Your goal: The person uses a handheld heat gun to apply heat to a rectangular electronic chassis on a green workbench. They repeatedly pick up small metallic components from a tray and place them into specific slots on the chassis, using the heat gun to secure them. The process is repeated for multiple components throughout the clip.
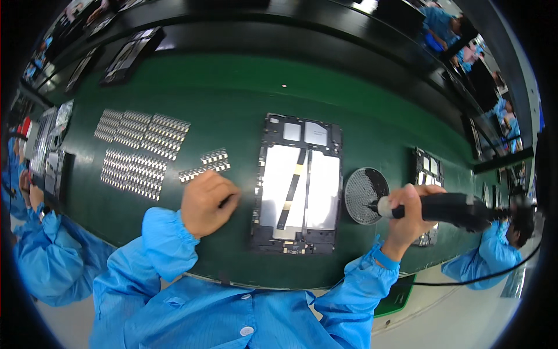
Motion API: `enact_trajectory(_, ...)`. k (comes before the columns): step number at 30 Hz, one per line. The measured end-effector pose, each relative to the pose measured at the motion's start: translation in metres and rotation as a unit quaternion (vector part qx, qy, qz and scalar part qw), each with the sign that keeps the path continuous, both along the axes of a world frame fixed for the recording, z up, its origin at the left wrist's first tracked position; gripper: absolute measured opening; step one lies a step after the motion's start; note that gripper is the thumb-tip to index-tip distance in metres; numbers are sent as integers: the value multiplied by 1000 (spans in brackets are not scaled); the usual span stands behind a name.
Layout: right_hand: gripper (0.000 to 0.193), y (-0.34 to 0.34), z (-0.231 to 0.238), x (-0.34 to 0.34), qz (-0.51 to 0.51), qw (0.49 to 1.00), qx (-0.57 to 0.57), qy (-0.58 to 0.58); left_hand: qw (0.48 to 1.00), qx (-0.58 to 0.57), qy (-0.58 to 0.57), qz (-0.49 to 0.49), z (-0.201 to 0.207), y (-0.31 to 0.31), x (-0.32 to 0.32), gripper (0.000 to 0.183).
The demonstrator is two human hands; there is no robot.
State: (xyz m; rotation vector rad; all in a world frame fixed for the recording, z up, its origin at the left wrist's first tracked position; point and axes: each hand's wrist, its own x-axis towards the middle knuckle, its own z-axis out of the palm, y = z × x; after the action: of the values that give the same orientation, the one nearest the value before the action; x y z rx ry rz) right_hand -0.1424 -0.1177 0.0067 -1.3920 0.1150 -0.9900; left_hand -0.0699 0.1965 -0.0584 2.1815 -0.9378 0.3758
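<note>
My right hand grips a black electric screwdriver held almost level. Its bit points left into a round dish that looks filled with small screws. My left hand is curled with its thumb and fingers drawn in, at the near edge of two short strips of small metal parts; what the fingers pinch, if anything, is hidden. Between my hands lies an opened tablet-like device with a black frame, two large silver battery panels and a dark ribbon cable running aslant over them.
Several sheets of small metal parts lie at the left of the green table. Another opened device is beyond the dish. Dark shelves span the back. Co-workers in blue sit on both sides. A black cable hangs at the right.
</note>
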Motion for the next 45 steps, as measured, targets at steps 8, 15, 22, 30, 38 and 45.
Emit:
enact_trajectory(8,37,74,26,46,175,984,-1,-34,996,12,-10,-86,-8,-15,-7,18)
enact_trajectory(15,33,112,13,94,210,977,-36,-8,997,-13,-1,-78,-15,-13,-7,11)
enact_trajectory(22,34,114,5,98,208,978,-32,13,996,-23,23,-78,-17,-14,-6,10)
enact_trajectory(30,34,119,11,97,198,979,-46,0,993,-80,32,-79,-17,-12,-4,10)
enact_trajectory(38,33,142,15,116,253,967,-24,5,990,-102,59,-82,-21,-14,-7,10)
enact_trajectory(45,34,140,8,120,262,965,-20,18,989,-101,76,-81,-18,-14,-7,11)
